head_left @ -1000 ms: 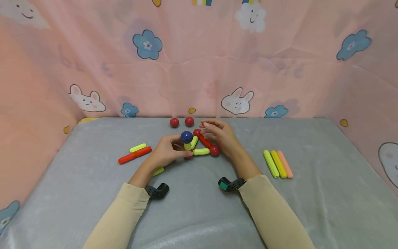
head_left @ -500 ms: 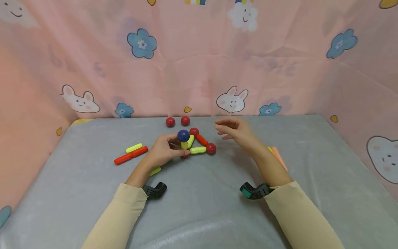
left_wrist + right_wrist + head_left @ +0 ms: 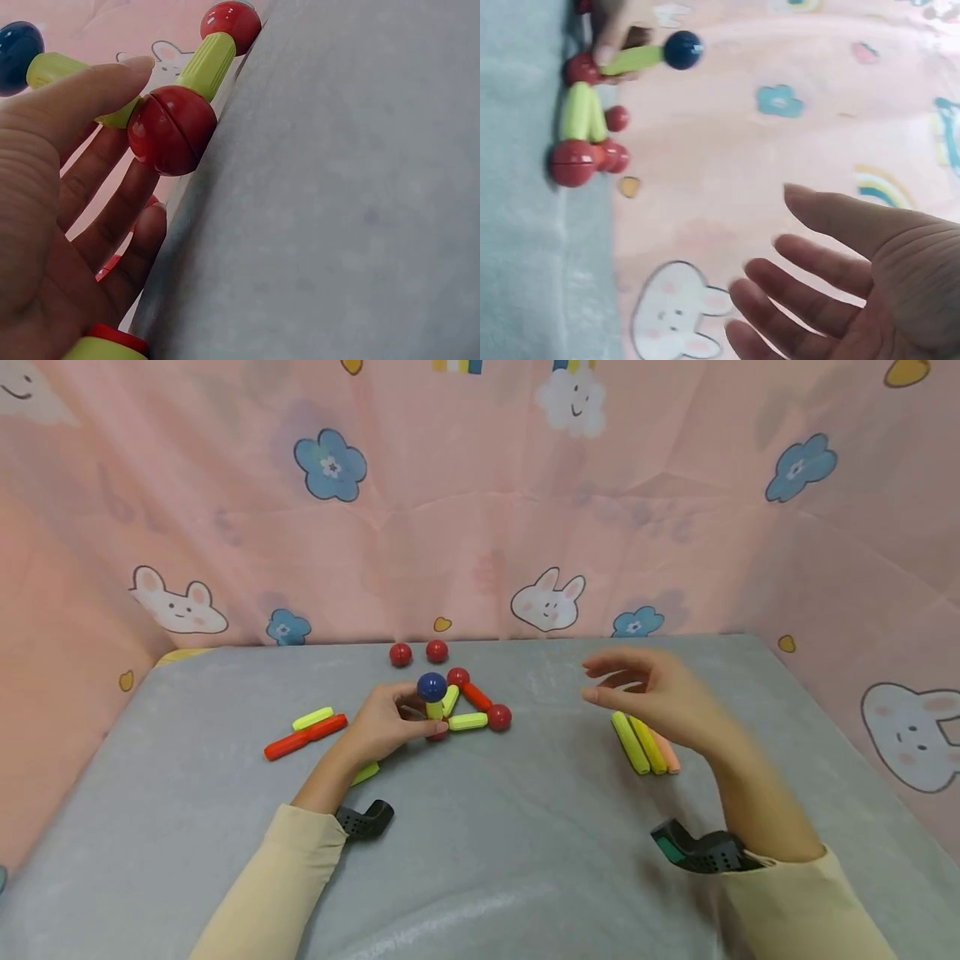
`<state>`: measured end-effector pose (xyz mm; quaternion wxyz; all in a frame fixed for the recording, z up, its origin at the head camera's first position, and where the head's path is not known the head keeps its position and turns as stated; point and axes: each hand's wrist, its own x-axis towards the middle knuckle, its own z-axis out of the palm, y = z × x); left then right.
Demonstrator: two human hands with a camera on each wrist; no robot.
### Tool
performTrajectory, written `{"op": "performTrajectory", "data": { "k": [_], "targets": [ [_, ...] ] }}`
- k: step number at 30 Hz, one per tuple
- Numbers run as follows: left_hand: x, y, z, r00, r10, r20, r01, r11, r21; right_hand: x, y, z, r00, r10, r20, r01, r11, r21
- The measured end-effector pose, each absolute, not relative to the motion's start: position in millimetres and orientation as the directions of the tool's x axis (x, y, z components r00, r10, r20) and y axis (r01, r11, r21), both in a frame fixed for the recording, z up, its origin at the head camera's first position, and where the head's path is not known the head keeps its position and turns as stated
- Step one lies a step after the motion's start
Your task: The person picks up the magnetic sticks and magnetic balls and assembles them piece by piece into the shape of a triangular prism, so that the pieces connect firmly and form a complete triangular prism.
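My left hand [image 3: 382, 722] pinches an upright yellow-green rod [image 3: 56, 69] between thumb and fingers. A dark blue ball [image 3: 432, 687] tops that rod, and a red ball [image 3: 172, 131] sits at its foot. From this ball, two yellow-green rods, one of them a ribbed rod [image 3: 468, 721], run to a near red ball [image 3: 499, 717] and a far red ball [image 3: 458, 677]. A red rod [image 3: 476, 697] joins those two, making a flat triangle. My right hand [image 3: 660, 693] holds nothing, its fingers loosely bent, over the table at the right.
Two loose red balls, one a left ball [image 3: 401, 654], lie at the table's back edge. Left of my left hand are red rods [image 3: 305, 737] and a yellow-green rod [image 3: 312, 718]. Yellow-green, yellow and peach rods [image 3: 630, 743] lie side by side, partly behind my right hand.
My right hand has left the triangle's far side and moved right, to the row of rods. My left hand keeps its pinch on the upright rod. The head view has shifted slightly.
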<state>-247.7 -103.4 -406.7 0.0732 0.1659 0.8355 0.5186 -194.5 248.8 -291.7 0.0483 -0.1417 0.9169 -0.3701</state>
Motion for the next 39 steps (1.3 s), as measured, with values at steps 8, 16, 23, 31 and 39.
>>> {"op": "performTrajectory", "data": {
  "k": [8,16,23,31,39],
  "targets": [
    [-249,-103,-405,-0.932,0.361,0.034,0.19,0.408,0.893,-180,270,-292,-0.948,-0.317,-0.01,-0.262,0.801,-0.539],
    [-246,-109,-403,-0.935,0.352,0.051,0.206,0.419,0.884,-197,268,-312,-0.944,-0.309,-0.114,-0.214,0.839,-0.5],
    [-245,-107,-405,-0.933,0.356,0.051,0.208,0.42,0.883,-202,270,-321,-0.945,-0.267,-0.187,-0.143,0.855,-0.499],
    [-245,-109,-406,-0.935,0.35,0.063,0.224,0.441,0.869,-208,274,-326,-0.939,-0.236,-0.25,-0.105,0.89,-0.444],
    [-247,-103,-406,-0.931,0.36,0.062,0.225,0.432,0.873,-210,273,-337,-0.94,-0.199,-0.277,-0.074,0.912,-0.404]
  ]
}}
